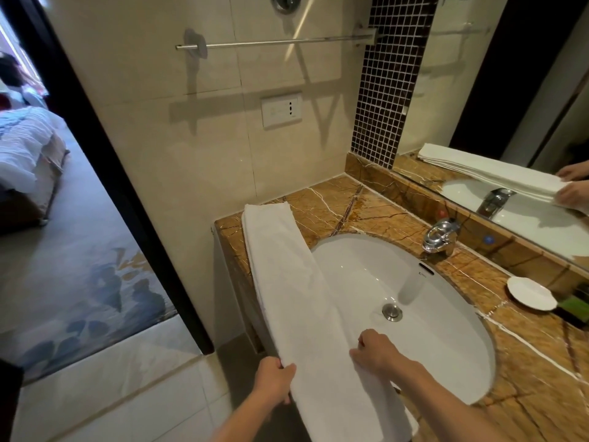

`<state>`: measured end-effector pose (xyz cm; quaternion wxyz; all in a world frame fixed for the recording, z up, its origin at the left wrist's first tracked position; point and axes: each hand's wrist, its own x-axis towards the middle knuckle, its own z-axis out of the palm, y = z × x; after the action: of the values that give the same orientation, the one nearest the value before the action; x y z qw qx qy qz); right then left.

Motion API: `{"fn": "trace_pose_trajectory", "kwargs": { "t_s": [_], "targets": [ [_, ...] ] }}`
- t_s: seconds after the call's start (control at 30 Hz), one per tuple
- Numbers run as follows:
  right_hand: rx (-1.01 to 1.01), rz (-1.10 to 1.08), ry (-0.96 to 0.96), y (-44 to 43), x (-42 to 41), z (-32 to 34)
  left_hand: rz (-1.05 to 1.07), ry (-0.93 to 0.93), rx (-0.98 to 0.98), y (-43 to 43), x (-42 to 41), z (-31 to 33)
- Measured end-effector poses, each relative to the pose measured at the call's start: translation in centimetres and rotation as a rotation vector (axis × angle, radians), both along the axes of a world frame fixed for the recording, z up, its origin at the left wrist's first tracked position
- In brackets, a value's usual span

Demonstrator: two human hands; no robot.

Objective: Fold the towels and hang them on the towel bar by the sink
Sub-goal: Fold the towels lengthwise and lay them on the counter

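A white towel (296, 301), folded into a long strip, is laid along the marble counter (526, 371) and across the left rim of the white sink (414, 301). Its near left edge is gripped by the left hand (274, 381), while the right hand (377, 350) is pressed on it, fingers curled (grip unclear). Well beyond both hands, the towel bar (280, 43) is mounted on the wall.

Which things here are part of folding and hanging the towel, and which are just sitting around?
Part of the job:
towel, folded into a long strip on the counter edge
towel bar, bare on the wall
left hand and right hand, both on the towel's near end

Just there:
sink
faucet
white dish
wall socket
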<state>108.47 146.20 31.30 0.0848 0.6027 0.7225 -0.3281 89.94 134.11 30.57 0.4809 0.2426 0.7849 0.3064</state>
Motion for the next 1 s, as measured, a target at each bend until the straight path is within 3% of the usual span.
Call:
{"fn": "trace_pose_trajectory", "kwargs": {
  "t_s": [0.3, 0.53, 0.7, 0.87, 1.0],
  "targets": [
    [-0.166, 0.042, -0.109, 0.8, 0.9, 1.6, -0.110, -0.169, -0.098, 0.0, 0.4, 1.6],
    [-0.127, -0.015, 0.088, 2.7, -1.4, 0.2, 0.093, -0.070, 0.022, 2.9, -1.8, 0.5],
    [-0.119, -0.075, 0.130, 3.5, -2.6, -1.6, 0.184, -0.128, 0.030, 4.1, -3.1, -0.2],
    [-0.088, -0.106, 0.145, 4.0, -2.8, -2.5, 0.175, -0.210, -0.014, 4.1, -3.2, -0.8],
    [-0.125, -0.089, 0.133, 4.5, -2.7, -2.0, 0.145, -0.144, -0.004, 4.1, -3.1, -0.7]
  ]
}}
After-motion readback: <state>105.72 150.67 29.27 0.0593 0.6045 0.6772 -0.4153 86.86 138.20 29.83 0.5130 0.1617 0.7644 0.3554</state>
